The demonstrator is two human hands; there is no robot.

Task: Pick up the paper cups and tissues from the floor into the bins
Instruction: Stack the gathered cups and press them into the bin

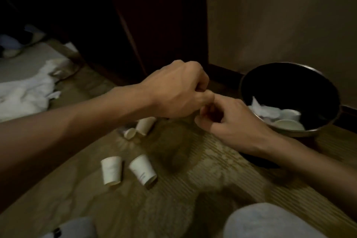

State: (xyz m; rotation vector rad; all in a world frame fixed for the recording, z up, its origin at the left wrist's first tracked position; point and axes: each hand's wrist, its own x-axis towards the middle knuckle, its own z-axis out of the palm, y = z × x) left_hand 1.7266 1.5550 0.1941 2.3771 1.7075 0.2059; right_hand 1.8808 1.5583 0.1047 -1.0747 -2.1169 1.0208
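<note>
Tissues [23, 94] lie in a white heap on the floor, well left of the bin [286, 83], and four paper cups lie on their sides between that heap and the bin: two toward the viewer [112, 170] [142, 169] and two farther off [145, 125] [129, 133]. Just left of the bin, above the farther cups, the left hand [177, 91] is curled into a fist and its thumb touches the right hand [228, 118], whose fingers are bent inward; whether either pinches anything I cannot tell. Inside the bin sit a tissue [260, 108] and some cups [289, 124], so the job seems partly done. Next, probably, comes a reach down-left for a cup, then a carry to the bin. Nothing blocks that path.
</note>
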